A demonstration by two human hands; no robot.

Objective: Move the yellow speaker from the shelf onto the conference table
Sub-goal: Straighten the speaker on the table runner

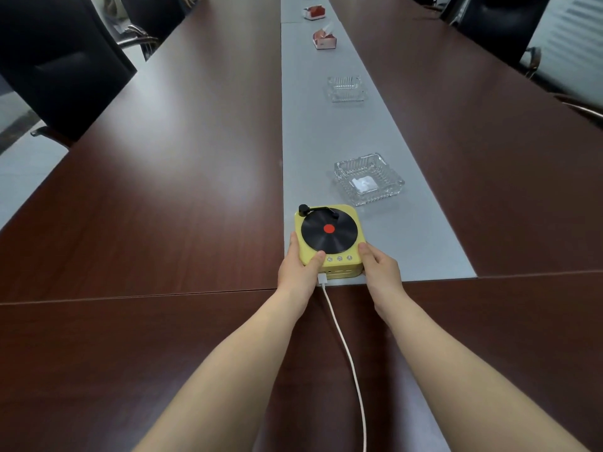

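Both forearms reach forward; the left hand (298, 267) and right hand (378, 267) clasp the sides of the yellow speaker (328, 239), which sits on the conference table's (163, 177) grey centre strip, white cable (347, 350) plugged in. Just beyond, a glass ashtray (368, 179) holds something white (unclear what); a second ashtray (346, 89) lies farther off.

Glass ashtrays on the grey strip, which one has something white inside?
The nearer glass ashtray, just beyond the yellow speaker, holds something white; the farther ashtray looks empty.
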